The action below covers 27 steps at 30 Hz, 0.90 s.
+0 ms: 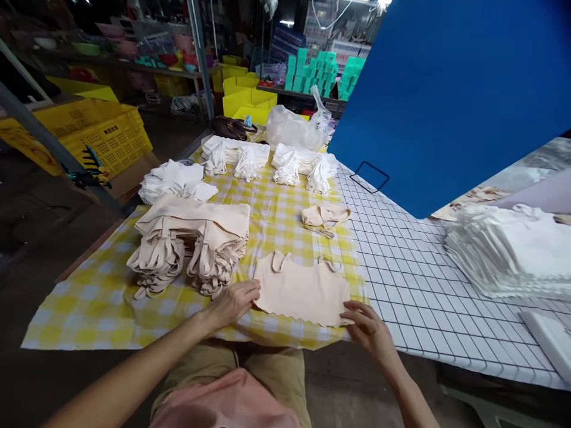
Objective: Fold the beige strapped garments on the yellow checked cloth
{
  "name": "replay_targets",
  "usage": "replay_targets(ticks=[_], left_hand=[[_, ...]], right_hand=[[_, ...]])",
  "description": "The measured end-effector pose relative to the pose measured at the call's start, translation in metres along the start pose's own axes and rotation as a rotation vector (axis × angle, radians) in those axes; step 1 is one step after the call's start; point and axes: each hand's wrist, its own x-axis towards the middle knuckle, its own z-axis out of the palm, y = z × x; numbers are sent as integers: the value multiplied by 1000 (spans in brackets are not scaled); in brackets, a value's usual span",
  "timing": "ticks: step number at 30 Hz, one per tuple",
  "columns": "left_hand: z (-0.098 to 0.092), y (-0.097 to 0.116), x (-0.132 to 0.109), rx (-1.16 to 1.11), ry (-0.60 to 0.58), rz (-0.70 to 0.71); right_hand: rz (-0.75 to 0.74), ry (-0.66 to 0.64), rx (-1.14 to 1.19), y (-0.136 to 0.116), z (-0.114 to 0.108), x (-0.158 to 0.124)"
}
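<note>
Desk (401, 285): white grid cloth on the right, yellow checked cloth (89, 315) on the left. Blue panel (446, 101) stands at its right side. Yellow crate (118, 137) beyond the left edge; contents cannot be made out. Translucent plastic bag (289, 128) at the far end, bulging, contents unclear. Beige pile (196, 217) left of centre, folded, straps hanging toward the wearer; white pile (173, 178) just behind it. Two white stacks (236, 151) side by side farther back.

Beige top (303, 291) lies flat at the near edge of the yellow checked cloth, right of the beige pile, between the two hands. Long axis runs left to right; wavy hem faces the wearer, strap side points away. Hands well apart: left hand (236, 302) closed on the left edge, right hand (368, 327) pinching the near right corner.

Smaller beige piece (325, 214) crumpled beyond the beige top. Just beside it, a small metal tool (327, 233), type unclear
</note>
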Motion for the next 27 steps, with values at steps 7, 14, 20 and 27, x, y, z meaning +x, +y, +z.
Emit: replay_targets(ticks=[7,14,20,27], left_hand=[[-1,-5,5,24,-76,126],[-38,25,28,-237,113,-150],[-82,49,46,-557,197,-292],[-21,2,87,-121,12,-613]], right_hand=[[37,43,30,-1,3,-8],[208,179,345,-40,-40,14],[335,89,532,-76,-90,42],[546,-52,252,-27,-26,87]])
